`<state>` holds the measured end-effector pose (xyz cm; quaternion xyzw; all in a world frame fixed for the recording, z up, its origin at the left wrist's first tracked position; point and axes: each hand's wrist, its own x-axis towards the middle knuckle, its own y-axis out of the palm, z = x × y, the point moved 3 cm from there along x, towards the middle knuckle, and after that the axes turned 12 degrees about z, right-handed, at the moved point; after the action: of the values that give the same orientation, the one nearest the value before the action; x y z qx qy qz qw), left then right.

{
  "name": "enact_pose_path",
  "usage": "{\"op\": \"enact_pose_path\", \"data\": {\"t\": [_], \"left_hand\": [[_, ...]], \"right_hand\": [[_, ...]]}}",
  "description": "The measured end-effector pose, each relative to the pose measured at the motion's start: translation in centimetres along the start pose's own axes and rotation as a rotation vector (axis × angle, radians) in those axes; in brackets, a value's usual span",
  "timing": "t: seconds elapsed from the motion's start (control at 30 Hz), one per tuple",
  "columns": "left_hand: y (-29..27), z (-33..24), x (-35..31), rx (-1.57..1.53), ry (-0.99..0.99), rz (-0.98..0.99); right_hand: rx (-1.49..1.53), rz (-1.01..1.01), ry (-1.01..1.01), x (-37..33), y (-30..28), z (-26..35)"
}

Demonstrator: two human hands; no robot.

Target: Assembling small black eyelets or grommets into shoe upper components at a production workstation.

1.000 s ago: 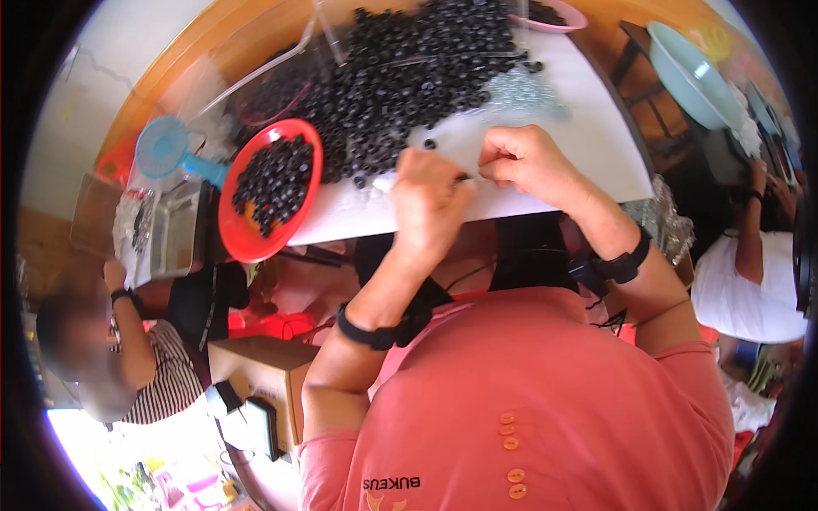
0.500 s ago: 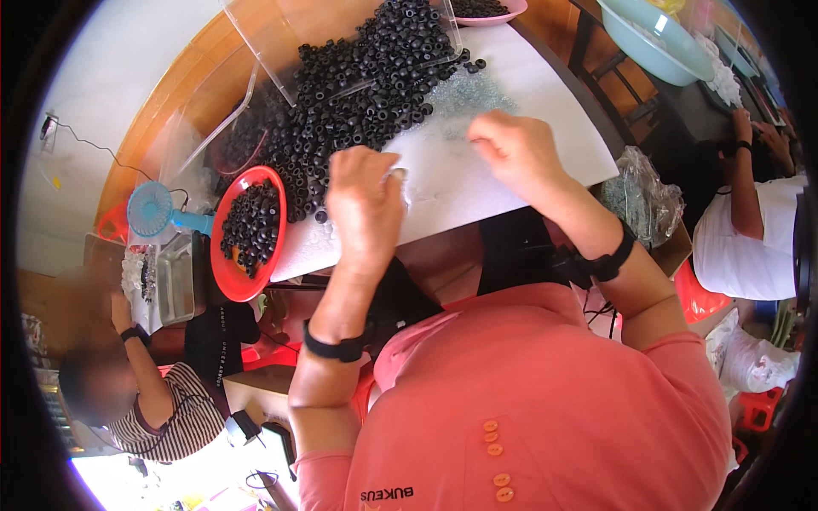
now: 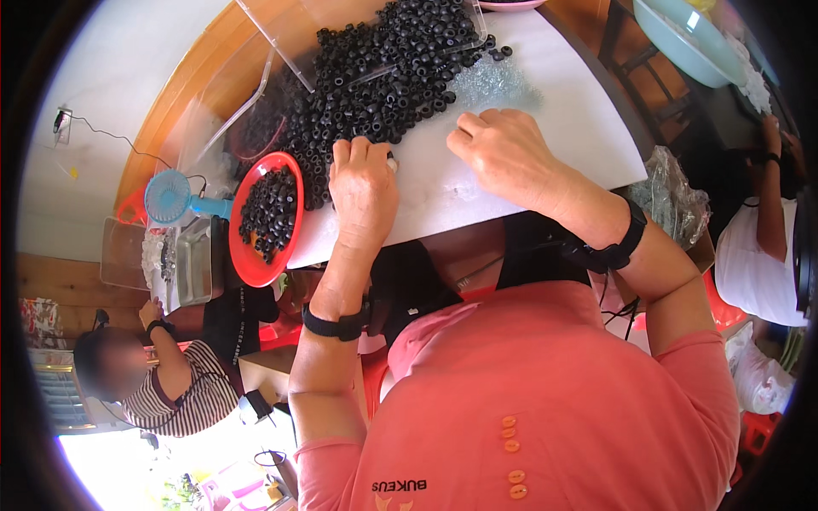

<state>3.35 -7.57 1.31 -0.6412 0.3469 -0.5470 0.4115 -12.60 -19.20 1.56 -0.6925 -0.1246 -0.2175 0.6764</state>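
My left hand (image 3: 365,192) is curled over the front of the white board (image 3: 588,145), its fingers bent. A small dark piece (image 3: 390,156) shows by its thumb and looks like one of the black ring-shaped parts. Right of it, my right hand (image 3: 504,157) hovers over the board with fingers folded in; anything in its fingertips is hidden. Just beyond the hands lies a large heap of black ring-shaped parts (image 3: 375,94) with holes through them. A scatter of small clear pieces (image 3: 494,85) lies beyond my right hand.
A red bowl (image 3: 298,217) of black parts stands by the board's left edge, beside a blue fan (image 3: 168,198). Clear plastic walls (image 3: 285,51) border the heap. A plastic bag (image 3: 669,200) sits right of the board. People work at left (image 3: 183,383) and right (image 3: 758,238).
My right hand has moved slightly left and turned, now showing its back. My left hand has turned a little, fingers toward the heap. The whole view has shifted somewhat.
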Motion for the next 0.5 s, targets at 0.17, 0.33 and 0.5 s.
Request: {"op": "enact_pose_path", "data": {"t": [0.17, 0.33, 0.5], "left_hand": [[-0.6, -0.1, 0.0, 0.002, 0.046, -0.058], [-1.5, -1.7, -1.3, -0.164, 0.031, -0.082], [-0.7, -2.5, -2.7, -0.304, 0.054, -0.013]], "right_hand": [[0.214, -0.111, -0.036, -0.3, -0.1, 1.7], [0.428, -0.185, 0.015, -1.9, -0.5, 0.6], [0.488, -0.18, 0.124, -3.8, -2.5, -0.9]]}}
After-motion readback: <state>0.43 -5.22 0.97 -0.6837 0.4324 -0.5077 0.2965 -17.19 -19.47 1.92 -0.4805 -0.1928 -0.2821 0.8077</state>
